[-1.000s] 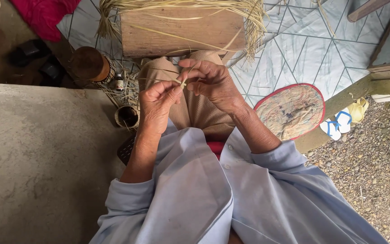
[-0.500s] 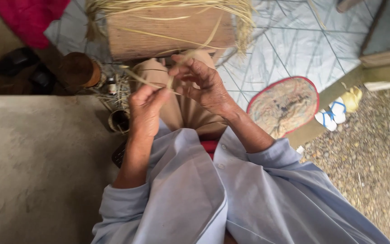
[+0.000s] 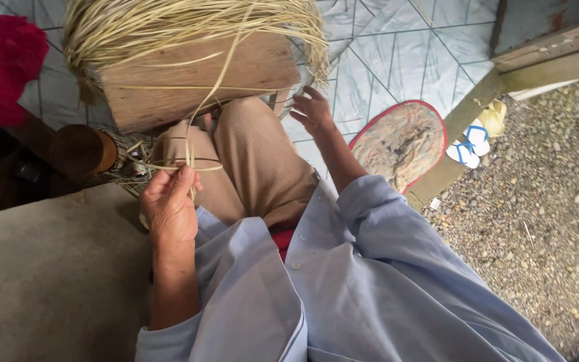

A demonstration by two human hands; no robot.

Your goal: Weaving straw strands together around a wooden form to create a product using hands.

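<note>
I see a weathered brown wooden block lying ahead of my knees, with a thick bundle of pale yellow straw strands draped over its top. Right of my legs lies an oval woven mat with a red rim on the tiled floor. My left hand has its fingers pinched together on a few thin straw strips above my left knee. My right hand hovers beside the block's right end, fingers spread apart, holding nothing.
</note>
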